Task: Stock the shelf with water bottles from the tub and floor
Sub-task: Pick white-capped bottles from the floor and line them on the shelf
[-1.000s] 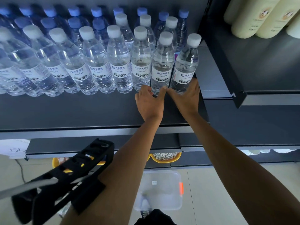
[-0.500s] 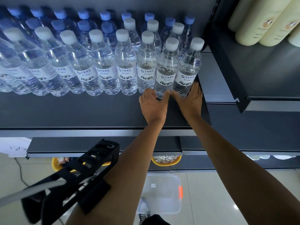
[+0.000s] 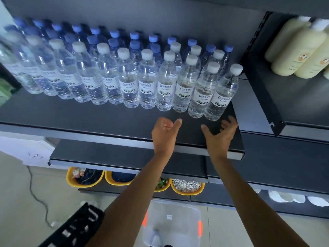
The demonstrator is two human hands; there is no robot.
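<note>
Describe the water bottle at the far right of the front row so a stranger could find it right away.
Find the dark shelf crowded with water bottles. Follow its front, white-capped row rightward to the end nearest the cream bottles. The last bottle there has no neighbour on its right, and the right hand hovers just in front of its base.

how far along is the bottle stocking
Done: the shelf holds several rows of bottles, the front row reaching its right end. In hand: nothing; the left hand and right hand hover empty just short of that row. Left: the tub on the floor seems to hold one more bottle, though it is blurred, and the shelf's front strip is bare.
</note>
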